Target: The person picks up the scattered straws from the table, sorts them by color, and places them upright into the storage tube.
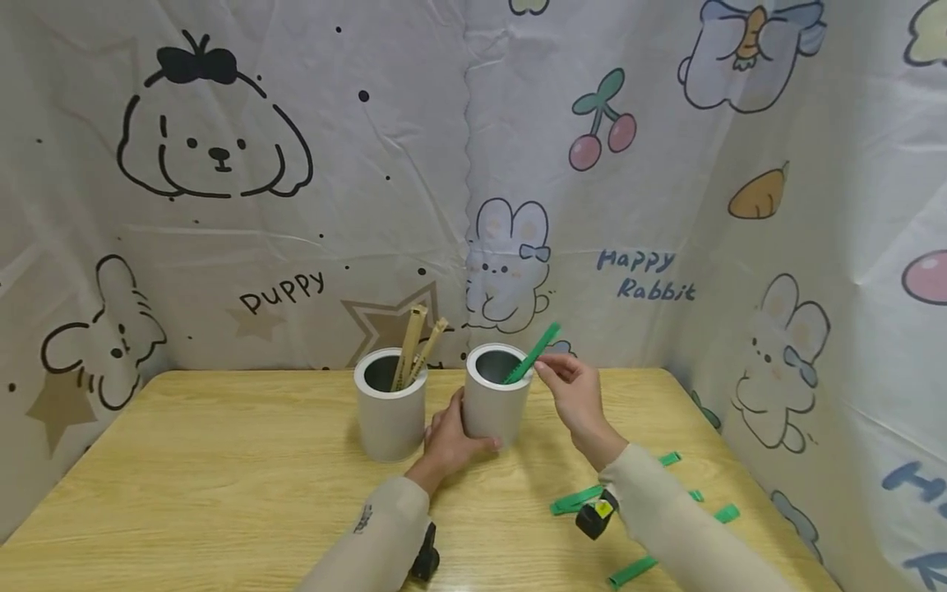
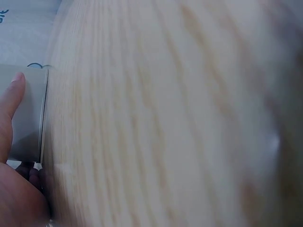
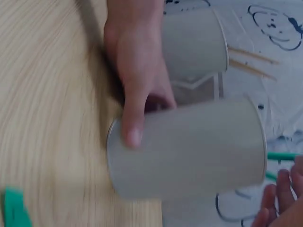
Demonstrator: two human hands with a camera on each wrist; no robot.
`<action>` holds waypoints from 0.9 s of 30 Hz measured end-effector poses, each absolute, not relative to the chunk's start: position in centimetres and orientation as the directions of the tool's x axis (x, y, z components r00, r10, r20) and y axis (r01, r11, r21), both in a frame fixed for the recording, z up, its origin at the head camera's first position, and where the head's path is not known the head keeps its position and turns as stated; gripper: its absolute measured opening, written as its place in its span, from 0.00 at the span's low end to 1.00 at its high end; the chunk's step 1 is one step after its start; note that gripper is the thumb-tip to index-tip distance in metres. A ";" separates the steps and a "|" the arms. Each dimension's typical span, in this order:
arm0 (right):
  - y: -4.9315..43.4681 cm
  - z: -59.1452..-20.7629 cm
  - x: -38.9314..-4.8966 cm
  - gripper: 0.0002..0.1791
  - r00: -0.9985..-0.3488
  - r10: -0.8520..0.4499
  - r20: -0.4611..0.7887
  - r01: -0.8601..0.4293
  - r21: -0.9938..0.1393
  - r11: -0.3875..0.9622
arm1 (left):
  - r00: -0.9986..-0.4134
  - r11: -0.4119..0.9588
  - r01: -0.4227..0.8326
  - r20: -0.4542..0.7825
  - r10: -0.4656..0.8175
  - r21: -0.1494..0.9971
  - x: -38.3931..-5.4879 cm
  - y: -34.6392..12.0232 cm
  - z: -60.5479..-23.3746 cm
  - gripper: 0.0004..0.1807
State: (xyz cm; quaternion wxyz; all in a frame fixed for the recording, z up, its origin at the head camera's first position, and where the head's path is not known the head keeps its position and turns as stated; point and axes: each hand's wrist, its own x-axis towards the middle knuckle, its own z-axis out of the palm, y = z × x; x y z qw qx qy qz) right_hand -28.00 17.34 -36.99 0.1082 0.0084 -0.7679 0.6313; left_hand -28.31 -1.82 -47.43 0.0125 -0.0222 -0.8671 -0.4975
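Observation:
Two white cylindrical cups stand side by side on the table in the head view. My left hand (image 1: 453,436) grips the lower side of the right cup (image 1: 491,415), its thumb across the front, as the right wrist view also shows. A flat green strip (image 1: 543,341) leans out of that cup over the right rim. The fingertips of my right hand (image 1: 577,399) are right at the strip and rim; I cannot tell whether they pinch it. Two green lengths (image 3: 281,156) show beyond the rim in the right wrist view. The left cup (image 1: 392,423) holds tan strips (image 1: 410,349).
Several green strips (image 1: 632,571) lie on the table (image 1: 222,485) at the right, partly hidden under my right forearm. A printed white curtain (image 1: 414,164) hangs close behind the cups and along both sides.

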 end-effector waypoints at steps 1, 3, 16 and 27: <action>18.0 -37.2 -28.0 0.16 -0.982 0.099 0.162 -0.136 -0.963 0.232 | -0.999 0.504 0.049 0.041 0.026 0.862 -28.3 -1.7 -47.5 0.61; 19.6 -37.3 -27.9 0.17 -0.988 0.046 0.145 -0.126 -0.951 0.283 | -0.999 0.503 0.042 0.034 0.026 0.864 -28.2 -1.6 -47.6 0.62; 32.5 -40.0 -26.6 0.20 -0.907 -0.421 0.019 -0.262 -0.808 0.527 | -0.999 0.524 0.046 0.037 0.026 0.851 -28.6 -1.7 -47.6 0.62; 38.2 -43.3 -26.0 0.20 -0.870 -0.479 -0.121 -0.216 -0.779 0.589 | -0.999 0.523 0.043 0.038 0.021 0.851 -28.6 -1.7 -47.6 0.62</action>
